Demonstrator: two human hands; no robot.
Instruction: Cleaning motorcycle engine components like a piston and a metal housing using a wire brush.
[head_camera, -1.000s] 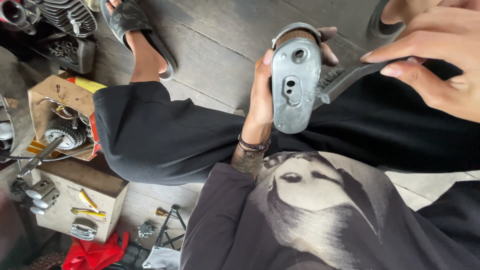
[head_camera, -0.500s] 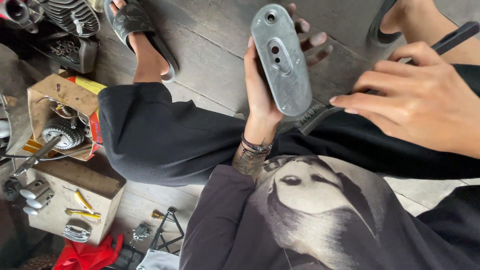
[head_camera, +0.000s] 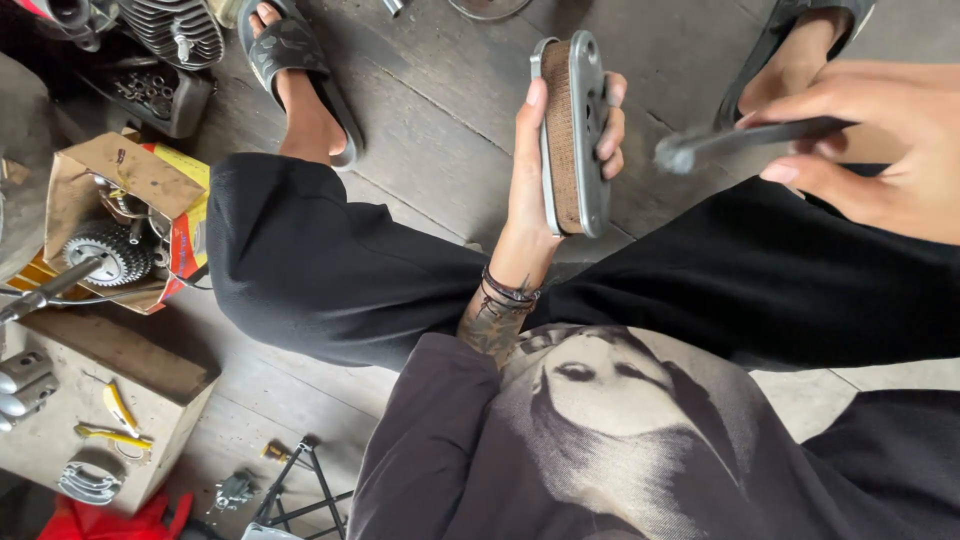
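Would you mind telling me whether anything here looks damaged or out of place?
Nothing looks damaged. The left hand holds a metal cover on edge; the right hand holds a brush beside it. A torn cardboard box of gears sits among scattered floor parts.

- The grey plank floor (head_camera: 440, 90) carries everything here.
- An open cardboard box (head_camera: 110, 215) holding a toothed gear (head_camera: 105, 250) sits on it.
- Just below the box stands a wooden crate (head_camera: 110, 365).
- Above the box, a finned engine cylinder (head_camera: 180, 30).
- Right of the box, a sandalled foot (head_camera: 300, 85).
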